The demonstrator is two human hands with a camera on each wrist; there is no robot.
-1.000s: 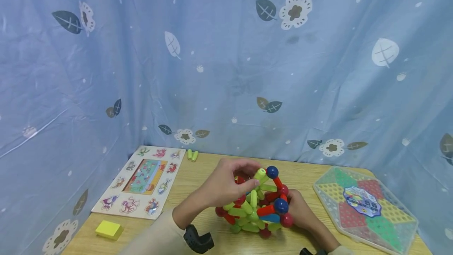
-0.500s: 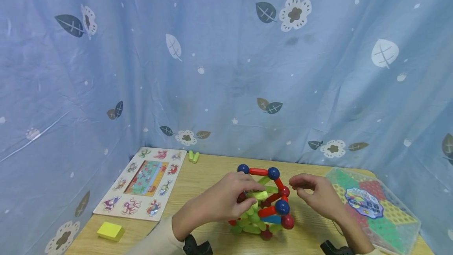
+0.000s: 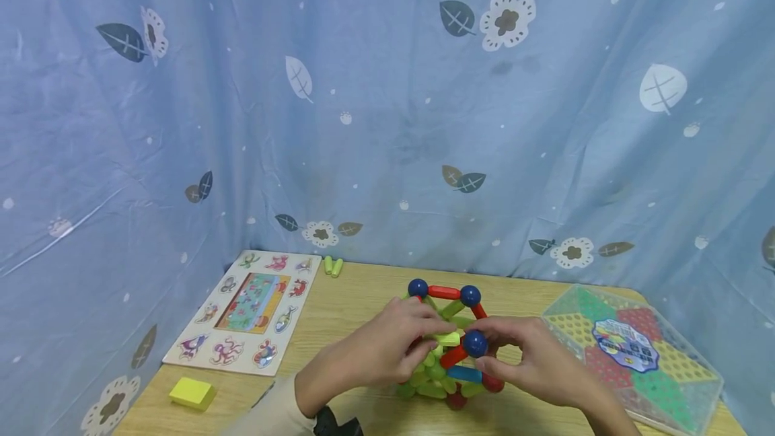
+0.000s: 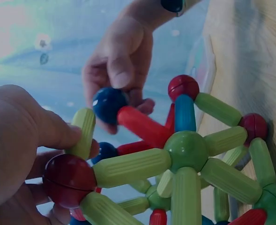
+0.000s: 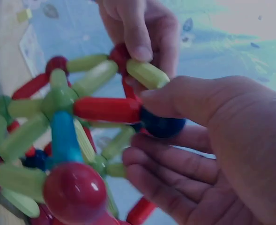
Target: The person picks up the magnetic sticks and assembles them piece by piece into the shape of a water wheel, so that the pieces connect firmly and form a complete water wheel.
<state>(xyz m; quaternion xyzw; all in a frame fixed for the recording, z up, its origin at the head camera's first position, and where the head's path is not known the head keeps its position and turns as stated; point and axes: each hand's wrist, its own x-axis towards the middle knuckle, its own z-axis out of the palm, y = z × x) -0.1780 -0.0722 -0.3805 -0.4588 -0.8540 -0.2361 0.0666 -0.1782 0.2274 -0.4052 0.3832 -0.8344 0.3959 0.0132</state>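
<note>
A magnetic stick-and-ball structure [image 3: 436,374] of green, red and blue rods with red, green and blue balls stands on the table between both hands. My left hand [image 3: 393,343] pinches a light green rod [image 4: 84,131] between thumb and fingers. In the left wrist view that rod's lower end meets a red ball [image 4: 68,181]. My right hand [image 3: 541,362] pinches a dark blue ball [image 3: 475,344] at the end of a red rod [image 5: 107,109]. The green rod's free end points toward this blue ball; whether they touch is unclear. My hands hide part of the structure's upper side.
A wooden puzzle board [image 3: 242,315] with sea animals lies at the left. A yellow block [image 3: 192,393] rests in front of it. Two loose green rods [image 3: 333,266] lie near the back edge. A clear hexagonal game board [image 3: 630,355] occupies the right side.
My right hand left the structure's right side, rose clear of it, then came back to grip the blue ball. My left hand lowered the green rod from a steep tilt toward level.
</note>
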